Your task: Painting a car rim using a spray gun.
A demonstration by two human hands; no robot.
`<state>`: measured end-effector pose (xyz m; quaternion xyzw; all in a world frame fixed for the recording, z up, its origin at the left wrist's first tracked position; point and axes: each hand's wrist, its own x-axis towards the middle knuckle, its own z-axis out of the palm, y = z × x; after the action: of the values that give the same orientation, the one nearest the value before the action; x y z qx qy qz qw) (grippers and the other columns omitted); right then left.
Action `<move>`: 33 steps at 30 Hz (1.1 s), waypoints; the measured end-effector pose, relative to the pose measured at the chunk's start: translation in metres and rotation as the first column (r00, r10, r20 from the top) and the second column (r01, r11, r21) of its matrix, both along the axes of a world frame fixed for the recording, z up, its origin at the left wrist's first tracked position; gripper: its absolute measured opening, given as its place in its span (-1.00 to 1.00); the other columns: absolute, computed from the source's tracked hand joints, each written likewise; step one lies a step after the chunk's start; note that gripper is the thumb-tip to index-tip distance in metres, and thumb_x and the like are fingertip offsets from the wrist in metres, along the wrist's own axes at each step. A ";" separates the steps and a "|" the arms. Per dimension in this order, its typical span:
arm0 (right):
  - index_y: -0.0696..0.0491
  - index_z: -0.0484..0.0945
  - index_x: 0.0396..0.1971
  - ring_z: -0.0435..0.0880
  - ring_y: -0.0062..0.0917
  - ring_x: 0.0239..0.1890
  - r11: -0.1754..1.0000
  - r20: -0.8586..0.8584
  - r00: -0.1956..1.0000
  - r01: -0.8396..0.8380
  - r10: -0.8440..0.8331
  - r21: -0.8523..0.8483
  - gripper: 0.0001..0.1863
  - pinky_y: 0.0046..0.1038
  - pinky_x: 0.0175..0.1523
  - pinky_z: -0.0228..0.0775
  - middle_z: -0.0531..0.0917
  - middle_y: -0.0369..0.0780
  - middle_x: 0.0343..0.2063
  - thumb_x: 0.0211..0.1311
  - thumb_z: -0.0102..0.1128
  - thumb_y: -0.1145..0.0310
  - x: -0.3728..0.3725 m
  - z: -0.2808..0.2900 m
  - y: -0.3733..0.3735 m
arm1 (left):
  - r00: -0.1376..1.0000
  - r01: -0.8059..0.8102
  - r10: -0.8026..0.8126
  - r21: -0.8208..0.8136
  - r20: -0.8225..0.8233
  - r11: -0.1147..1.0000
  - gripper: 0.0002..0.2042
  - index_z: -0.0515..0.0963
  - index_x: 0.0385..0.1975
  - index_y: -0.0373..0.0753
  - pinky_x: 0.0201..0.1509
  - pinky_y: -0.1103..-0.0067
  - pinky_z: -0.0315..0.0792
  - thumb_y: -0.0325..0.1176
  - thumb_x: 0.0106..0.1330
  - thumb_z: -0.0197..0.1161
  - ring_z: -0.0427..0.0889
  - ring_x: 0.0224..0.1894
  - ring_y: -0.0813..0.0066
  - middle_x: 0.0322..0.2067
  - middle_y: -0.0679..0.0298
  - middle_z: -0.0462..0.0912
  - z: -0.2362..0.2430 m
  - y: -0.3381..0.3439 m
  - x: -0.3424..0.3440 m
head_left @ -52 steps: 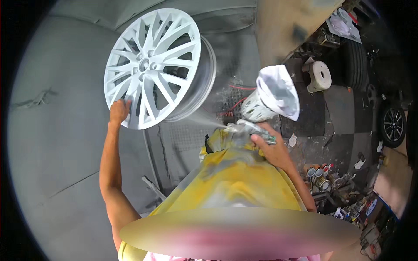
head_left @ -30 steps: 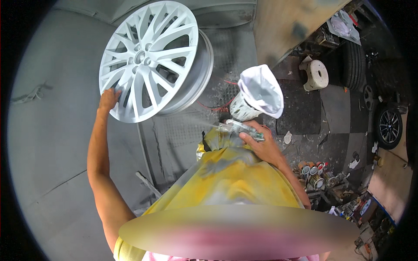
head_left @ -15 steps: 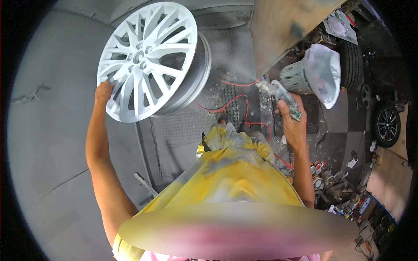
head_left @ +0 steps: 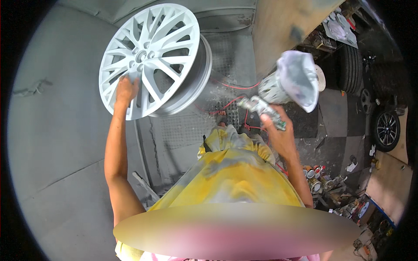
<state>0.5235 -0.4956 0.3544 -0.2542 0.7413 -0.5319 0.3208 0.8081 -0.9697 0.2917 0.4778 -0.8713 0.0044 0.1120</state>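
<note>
A white multi-spoke wheel rim (head_left: 163, 71) is tilted at the upper left, its spoked face toward me and its grey barrel behind. My left hand (head_left: 126, 90) is on its lower spokes below the hub, fingers curled around a spoke, their tips partly hidden and blurred. In my right hand (head_left: 281, 132) is a paint-spattered spray gun (head_left: 263, 111), its front end pointing left toward the rim. Beside the gun is a spattered cup (head_left: 272, 89) with a whitish liner (head_left: 298, 78) folded out over its mouth; whether they join is hard to tell.
A red hose (head_left: 233, 102) winds over the grated floor by my feet. Grey sheeting (head_left: 56, 130) covers the left side, and a wooden panel (head_left: 283, 32) stands at upper right. Farther right are a tyre (head_left: 349, 67), another wheel (head_left: 386, 129) and several paint cans (head_left: 315, 185).
My left hand has moved from the rim's left edge rightward onto the lower spokes, and the rim has turned slightly. My right hand has brought the spray gun left and a little lower.
</note>
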 end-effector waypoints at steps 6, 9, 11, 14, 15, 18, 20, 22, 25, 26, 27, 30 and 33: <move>0.10 0.56 0.02 0.50 -0.71 -0.36 0.964 -0.293 0.940 0.102 -0.174 -0.246 -0.70 -0.56 -0.23 0.40 0.62 -0.33 -0.38 0.38 0.28 0.30 -0.014 0.005 0.006 | 0.974 0.048 -0.071 0.110 0.217 0.993 -0.66 0.62 0.00 -0.43 0.38 0.15 0.33 -0.33 0.35 0.15 0.37 0.31 -0.32 0.07 -0.39 0.53 0.018 0.034 0.006; 0.07 0.57 -0.01 0.51 -0.74 -0.39 0.995 0.014 1.000 0.013 -0.011 -0.103 -0.69 -0.61 -0.25 0.39 0.59 -0.39 -0.42 0.36 0.30 0.25 0.007 0.014 0.018 | 0.974 0.092 -0.098 0.041 0.203 0.995 -0.66 0.62 0.05 -0.33 0.43 0.15 0.26 -0.39 0.33 0.14 0.34 0.33 -0.30 0.12 -0.35 0.52 0.008 0.027 0.025; 0.07 0.56 0.02 0.50 -0.73 -0.36 0.993 0.103 0.990 -0.092 0.099 -0.070 -0.67 -0.59 -0.21 0.40 0.62 -0.38 -0.37 0.36 0.30 0.23 0.018 0.003 0.032 | 0.973 0.114 -0.123 0.058 0.194 0.992 -0.66 0.63 0.06 -0.29 0.44 0.14 0.25 -0.39 0.33 0.14 0.35 0.32 -0.30 0.16 -0.32 0.50 0.014 0.036 0.026; 0.10 0.55 0.05 0.52 -0.70 -0.27 0.976 0.202 0.957 -0.194 0.210 -0.096 -0.64 -0.56 -0.10 0.41 0.65 -0.35 -0.29 0.36 0.29 0.25 0.028 0.001 0.043 | 0.993 0.050 -0.044 -0.056 0.108 0.997 -0.70 0.64 0.03 -0.27 0.32 0.15 0.38 -0.34 0.37 0.16 0.46 0.23 -0.29 0.17 -0.29 0.49 0.037 0.057 0.023; 0.11 0.55 0.04 0.53 -0.70 -0.25 0.977 0.189 0.960 -0.189 0.205 -0.100 -0.65 -0.55 -0.09 0.41 0.65 -0.34 -0.28 0.36 0.29 0.26 0.029 0.005 0.044 | 0.999 0.036 -0.037 -0.069 -0.010 0.997 -0.72 0.65 0.01 -0.26 0.31 0.16 0.39 -0.31 0.39 0.16 0.47 0.23 -0.25 0.18 -0.25 0.50 0.056 0.071 0.012; 0.12 0.54 0.04 0.54 -0.70 -0.25 0.983 0.078 0.986 -0.136 0.146 -0.122 -0.66 -0.54 -0.10 0.42 0.66 -0.32 -0.28 0.36 0.29 0.29 0.028 0.010 0.042 | 0.981 0.072 -0.113 -0.246 -0.157 0.967 -0.76 0.67 -0.09 -0.28 0.21 0.21 0.45 -0.30 0.43 0.18 0.58 0.14 -0.11 0.12 -0.10 0.58 0.092 0.109 -0.009; 0.12 0.54 0.03 0.55 -0.69 -0.26 0.967 -0.015 1.000 0.006 -0.010 -0.254 -0.68 -0.54 -0.11 0.43 0.66 -0.31 -0.28 0.35 0.29 0.33 0.020 0.010 0.043 | 0.898 0.203 -0.284 -0.256 -0.336 0.945 -0.80 0.66 -0.15 -0.32 0.07 0.30 0.50 -0.34 0.43 0.20 0.66 -0.03 0.01 -0.05 -0.02 0.66 0.128 0.153 -0.038; 0.14 0.55 0.06 0.55 -0.69 -0.26 0.968 -0.112 0.992 0.034 -0.064 -0.250 -0.65 -0.54 -0.10 0.44 0.66 -0.30 -0.28 0.35 0.31 0.34 0.012 0.005 0.045 | 0.826 0.275 -0.300 -0.123 -0.478 0.953 -0.85 0.67 -0.24 -0.35 -0.10 0.41 0.50 -0.39 0.41 0.24 0.68 -0.25 0.12 -0.27 0.03 0.70 0.143 0.197 -0.063; 0.14 0.56 0.13 0.63 -0.53 -0.18 0.991 0.067 0.998 0.023 -0.014 -0.135 -0.55 -0.44 0.00 0.47 0.70 -0.19 -0.20 0.32 0.37 0.27 0.013 0.005 0.056 | 0.760 0.425 -0.299 0.092 -0.577 0.901 -0.86 0.68 -0.26 -0.36 -0.22 0.49 0.49 -0.40 0.39 0.29 0.67 -0.35 0.42 -0.41 0.11 0.70 0.135 0.253 -0.083; 0.14 0.56 0.13 0.63 -0.53 -0.18 0.990 0.064 0.997 0.041 -0.032 -0.136 -0.55 -0.44 0.00 0.47 0.70 -0.19 -0.20 0.32 0.37 0.27 0.016 0.004 0.056 | 0.750 0.479 -0.292 0.184 -0.593 0.858 -0.86 0.68 -0.24 -0.35 -0.22 0.52 0.50 -0.40 0.39 0.29 0.67 -0.32 0.46 -0.39 0.15 0.71 0.137 0.271 -0.091; 0.13 0.57 0.12 0.65 -0.44 -0.13 0.991 -0.058 0.998 -0.025 0.018 -0.132 -0.54 -0.39 0.04 0.47 0.71 -0.13 -0.15 0.31 0.39 0.24 0.023 0.005 0.054 | 0.721 0.540 -0.256 0.290 -0.643 0.790 -0.82 0.68 -0.20 -0.34 -0.13 0.60 0.49 -0.35 0.44 0.28 0.61 -0.28 0.62 -0.35 0.28 0.72 0.127 0.283 -0.095; 0.07 0.63 0.10 0.66 -0.10 0.07 0.990 -0.419 0.903 -0.126 0.091 -0.056 -0.52 -0.21 0.15 0.45 0.68 0.02 0.01 0.26 0.42 0.14 0.042 -0.004 0.043 | 0.737 0.608 -0.247 0.457 -0.630 0.649 -0.75 0.63 -0.06 -0.35 -0.07 0.54 0.55 -0.33 0.39 0.34 0.68 -0.19 0.49 -0.22 0.20 0.70 0.112 0.305 -0.113; 0.05 0.63 0.10 0.66 -0.02 0.03 0.991 -0.444 0.893 -0.117 0.075 -0.069 -0.54 -0.18 0.10 0.48 0.69 0.03 -0.02 0.28 0.40 0.14 0.051 -0.011 0.039 | 0.607 0.700 -0.419 0.204 -0.676 0.685 -0.65 0.62 0.00 -0.30 -0.10 0.53 0.57 -0.37 0.24 0.48 0.67 -0.20 0.42 -0.12 0.19 0.63 0.129 0.314 -0.124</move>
<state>0.5745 -0.4567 0.3438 -0.4190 0.7553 -0.4784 0.1586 0.6836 -0.6559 0.4210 0.1598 -0.8758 -0.3789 0.2528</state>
